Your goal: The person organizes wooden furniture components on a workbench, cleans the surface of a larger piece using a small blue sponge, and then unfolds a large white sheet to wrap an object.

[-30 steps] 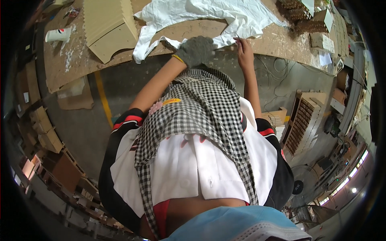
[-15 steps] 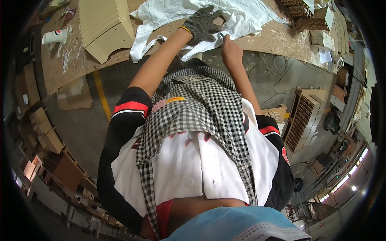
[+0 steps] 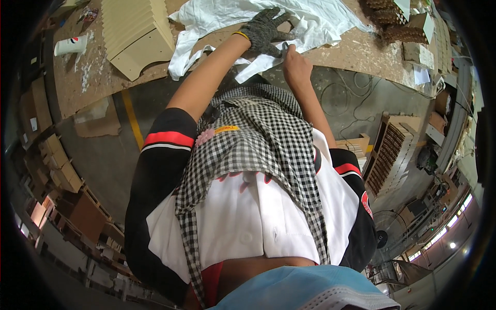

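Note:
A white cloth (image 3: 315,23) lies crumpled over the far edge area of the worktable, with a loose strip (image 3: 258,66) hanging toward me. My left hand (image 3: 263,32), in a dark grey knit glove with a yellow cuff, lies on the cloth with its fingers spread. Just to its right, my bare right hand (image 3: 297,67) is closed, thumb and finger around a small dark blade-like tool (image 3: 284,46). The tool's tip is beside the gloved fingertips at the cloth; its handle is hidden inside my fist.
On the worktable (image 3: 356,54), ridged tan boards (image 3: 137,36) stand at left beside a white paper cup (image 3: 71,46). Brown slotted parts (image 3: 408,28) are stacked at right. Cables (image 3: 354,90) lie on the floor below, near a rack of boards (image 3: 390,150).
Both hands stay nearly in place. The gloved hand has shifted slightly right, and the loose cloth strip has swung a little lower and right. The view has moved slightly.

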{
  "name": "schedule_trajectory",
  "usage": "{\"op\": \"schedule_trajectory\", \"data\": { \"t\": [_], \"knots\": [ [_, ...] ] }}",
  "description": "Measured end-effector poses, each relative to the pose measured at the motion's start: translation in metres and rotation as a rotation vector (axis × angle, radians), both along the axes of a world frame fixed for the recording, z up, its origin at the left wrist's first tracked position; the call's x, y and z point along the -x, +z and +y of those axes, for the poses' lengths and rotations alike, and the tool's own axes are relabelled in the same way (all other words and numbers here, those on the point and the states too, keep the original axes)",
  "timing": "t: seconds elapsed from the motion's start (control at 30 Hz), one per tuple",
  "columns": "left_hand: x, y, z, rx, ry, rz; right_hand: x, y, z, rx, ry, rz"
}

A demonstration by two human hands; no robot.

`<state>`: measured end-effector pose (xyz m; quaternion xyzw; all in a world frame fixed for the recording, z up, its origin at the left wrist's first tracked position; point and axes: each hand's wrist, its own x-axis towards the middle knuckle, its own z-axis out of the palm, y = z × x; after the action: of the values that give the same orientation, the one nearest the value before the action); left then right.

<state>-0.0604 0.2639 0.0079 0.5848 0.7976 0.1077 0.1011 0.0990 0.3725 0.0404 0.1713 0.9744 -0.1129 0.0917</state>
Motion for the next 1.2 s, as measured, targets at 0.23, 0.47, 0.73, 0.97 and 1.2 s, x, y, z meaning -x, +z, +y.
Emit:
{"op": "schedule_trajectory", "data": {
  "t": [0.23, 0.47, 0.73, 0.97, 1.2],
  "knots": [
    [0.0, 0.022, 0.002, 0.102, -0.017, 0.048, -0.018, 0.004, -0.005, -0.104, 0.053, 0.049],
    [-0.001, 0.03, 0.002, 0.191, -0.016, 0.032, -0.087, 0.013, 0.017, -0.092, 0.055, -0.296],
    [0.0, 0.033, 0.001, 0.211, 0.005, -0.01, -0.015, 0.013, 0.005, 0.012, 0.018, 0.075],
    [-0.003, 0.033, -0.002, 0.226, 0.013, 0.004, 0.004, -0.003, 0.001, -0.024, 0.036, 0.022],
    [0.001, 0.03, -0.004, 0.228, 0.039, -0.009, 0.012, -0.006, -0.009, -0.101, 0.019, -0.072]
  ]
}}
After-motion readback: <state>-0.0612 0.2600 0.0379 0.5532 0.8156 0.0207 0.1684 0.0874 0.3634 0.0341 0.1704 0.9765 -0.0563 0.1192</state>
